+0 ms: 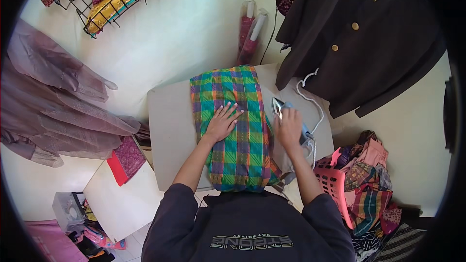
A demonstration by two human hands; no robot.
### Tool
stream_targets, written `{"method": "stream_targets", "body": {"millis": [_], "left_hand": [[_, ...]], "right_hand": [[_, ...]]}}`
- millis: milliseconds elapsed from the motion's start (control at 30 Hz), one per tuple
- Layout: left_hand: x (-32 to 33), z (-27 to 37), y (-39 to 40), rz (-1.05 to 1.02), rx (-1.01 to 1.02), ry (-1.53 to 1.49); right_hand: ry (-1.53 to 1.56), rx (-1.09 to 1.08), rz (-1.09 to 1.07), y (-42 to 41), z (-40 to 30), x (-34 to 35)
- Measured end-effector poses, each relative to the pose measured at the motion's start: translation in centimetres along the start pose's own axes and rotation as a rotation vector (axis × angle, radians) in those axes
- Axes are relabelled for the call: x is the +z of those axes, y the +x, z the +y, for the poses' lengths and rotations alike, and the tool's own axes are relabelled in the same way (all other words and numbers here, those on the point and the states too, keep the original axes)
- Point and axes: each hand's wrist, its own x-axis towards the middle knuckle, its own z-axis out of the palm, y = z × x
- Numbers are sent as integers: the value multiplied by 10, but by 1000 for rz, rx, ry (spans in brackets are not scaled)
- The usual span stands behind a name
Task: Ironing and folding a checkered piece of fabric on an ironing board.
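A green, blue and orange plaid cloth (pixel 233 153) lies folded lengthwise across a pale ironing surface (pixel 171 134), its near end reaching the edge by my body. Spread flat on the upper half of the cloth, my left hand (pixel 223 123) has its fingers apart and holds nothing. My right hand (pixel 289 127) grips the handle of a blue clothes iron (pixel 305 131) just right of the cloth. The metal soleplate shows at the iron's far left side. A white braided cord (pixel 320 111) loops from the iron's rear along the right of the surface.
A dark jacket with gold buttons (pixel 360 43) hangs over the back right corner. Mauve garments (pixel 65 98) hang at left. A pink laundry basket (pixel 335 185) heaped with clothes stands right. At lower left, a white table (pixel 123 196) bears folded red and purple cloth (pixel 127 160).
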Motion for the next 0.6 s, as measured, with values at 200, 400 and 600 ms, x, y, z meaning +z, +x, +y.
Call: {"method": "stream_targets", "body": {"millis": [200, 400, 600], "left_hand": [[0, 12, -20, 156, -185, -112], [-2, -3, -27, 49, -215, -62], [-28, 12, -30, 114, -160, -68]], "right_hand": [[126, 208, -304, -38, -31, 40], [298, 121, -132, -4, -39, 31], [204, 101, -120, -7, -26, 51]]}}
